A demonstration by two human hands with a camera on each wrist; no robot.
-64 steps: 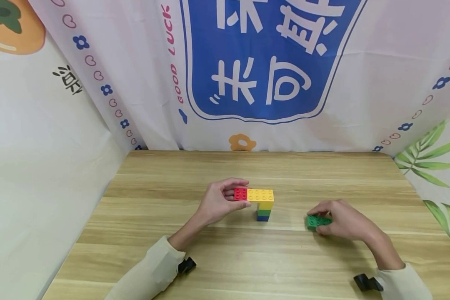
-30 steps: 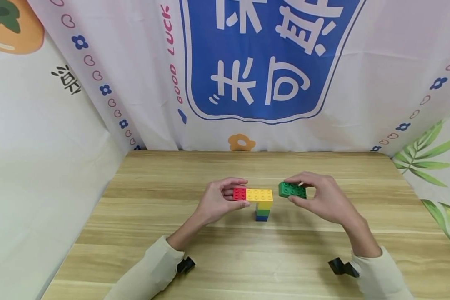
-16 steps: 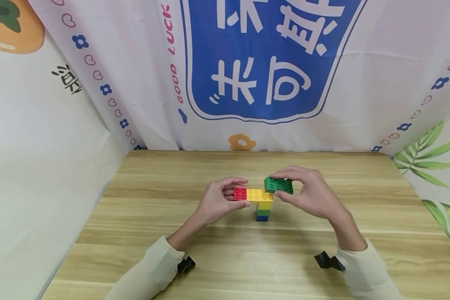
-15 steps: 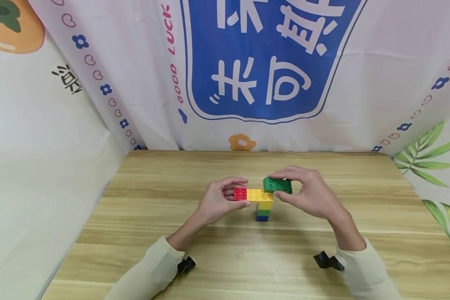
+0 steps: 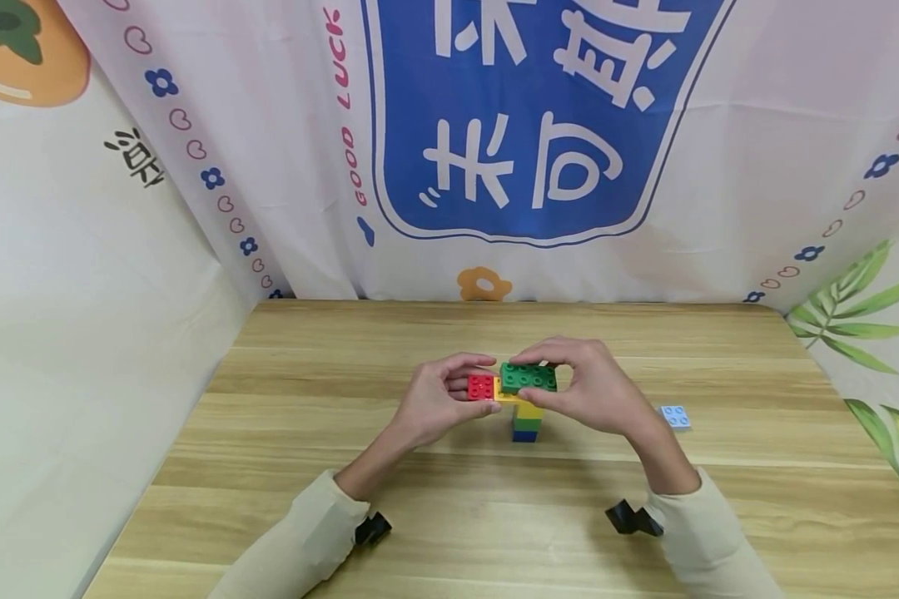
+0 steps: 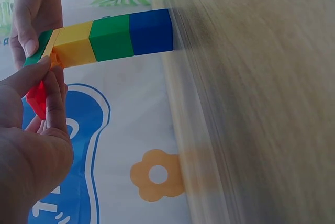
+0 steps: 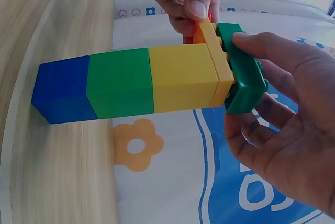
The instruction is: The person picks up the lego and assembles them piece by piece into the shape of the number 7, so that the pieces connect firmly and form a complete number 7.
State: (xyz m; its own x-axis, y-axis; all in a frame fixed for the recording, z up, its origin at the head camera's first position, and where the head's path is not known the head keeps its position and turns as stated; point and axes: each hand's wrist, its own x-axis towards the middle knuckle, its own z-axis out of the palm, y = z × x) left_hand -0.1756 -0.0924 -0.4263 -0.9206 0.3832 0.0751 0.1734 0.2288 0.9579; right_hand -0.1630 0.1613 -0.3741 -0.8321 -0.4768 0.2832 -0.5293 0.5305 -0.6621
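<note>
A tower of blue [image 7: 65,89], green [image 7: 121,82] and yellow [image 7: 183,77] toy building bricks stands upright on the table. On top lies a thin yellow plate [image 7: 218,62], sticking out to the left. At its left end is a red brick [image 5: 481,387], which my left hand [image 5: 433,402] pinches between thumb and fingers. My right hand [image 5: 595,387] grips a green eight-stud brick [image 5: 528,377] by its long sides. This green brick is over the yellow plate; in the right wrist view it sits close against the plate's studs, slightly tilted. Whether it is pressed on I cannot tell.
A light blue four-stud brick [image 5: 675,417] lies on the wooden table [image 5: 449,524], right of the tower beside my right forearm. Printed cloth [image 5: 292,166] hangs behind the table's far edge. Each sleeve carries a black wrist mount [image 5: 374,528].
My right hand has lifted the green brick from the table and brought it left over the yellow plate. The light blue brick has come into view. My left hand keeps its place.
</note>
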